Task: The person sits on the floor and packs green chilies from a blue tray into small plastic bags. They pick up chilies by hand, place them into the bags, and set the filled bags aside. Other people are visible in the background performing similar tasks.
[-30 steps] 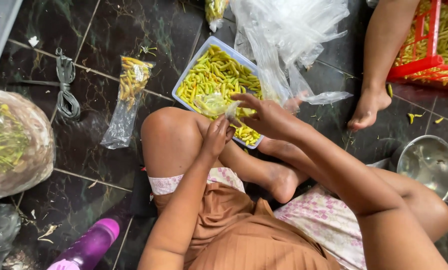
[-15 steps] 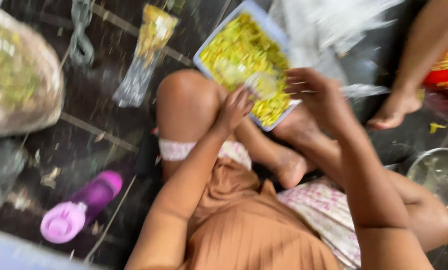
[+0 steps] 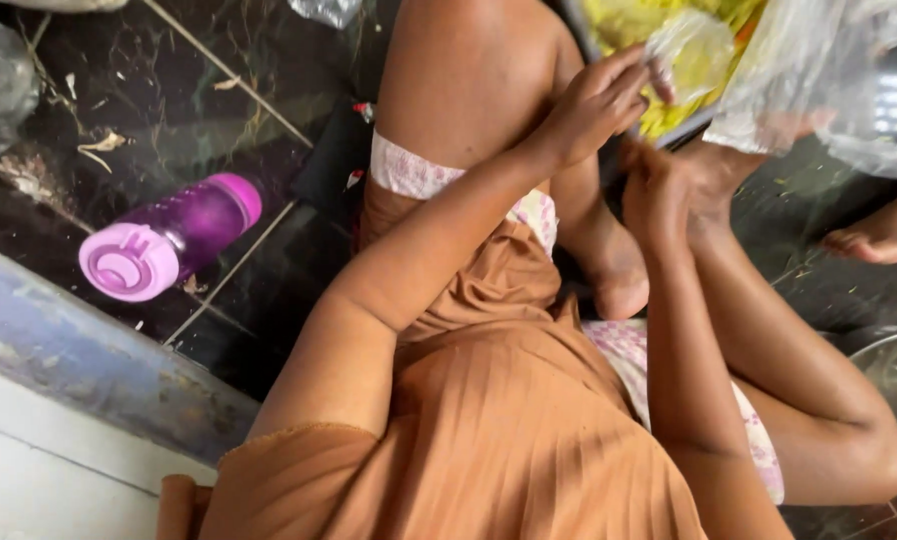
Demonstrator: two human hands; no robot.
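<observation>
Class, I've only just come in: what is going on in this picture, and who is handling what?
A person in an orange-brown dress sits on a dark tiled floor. Their left hand pinches a small clear plastic bag with yellow pieces inside, above a tray of yellow snack pieces. Their right hand sits just below it. A purple bottle lies on its side nearby, and another person's foot shows at the right.

Small clear plastic bag (image 3: 691, 48), crumpled, over tray of yellow pieces (image 3: 669, 118)
</observation>
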